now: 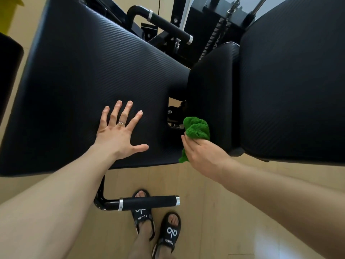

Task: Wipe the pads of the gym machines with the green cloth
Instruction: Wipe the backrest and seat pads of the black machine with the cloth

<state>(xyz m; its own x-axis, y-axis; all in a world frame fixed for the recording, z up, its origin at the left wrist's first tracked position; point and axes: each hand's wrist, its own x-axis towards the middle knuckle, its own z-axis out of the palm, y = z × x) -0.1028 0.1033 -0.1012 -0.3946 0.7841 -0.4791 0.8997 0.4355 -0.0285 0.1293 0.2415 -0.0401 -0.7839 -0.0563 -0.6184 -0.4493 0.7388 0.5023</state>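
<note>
A wide black seat pad [74, 81] fills the left and middle of the head view. My left hand [119, 133] lies flat on it, fingers spread, holding nothing. My right hand [201, 154] grips the crumpled green cloth [197, 128] and presses it against the lower side of a narrower black pad [211, 86]. That pad stands between the seat pad and a large black back pad [295, 81] on the right. Part of the cloth hangs below my palm.
A black foam-gripped handle [149, 202] with chrome ends sticks out under the seat near my sandalled feet [158, 234]. Another handle [168, 25], the weight stack [212, 42] and cables stand behind the pads. A metal bracket [175, 116] shows in the gap. Pale wooden floor [214, 212] lies below.
</note>
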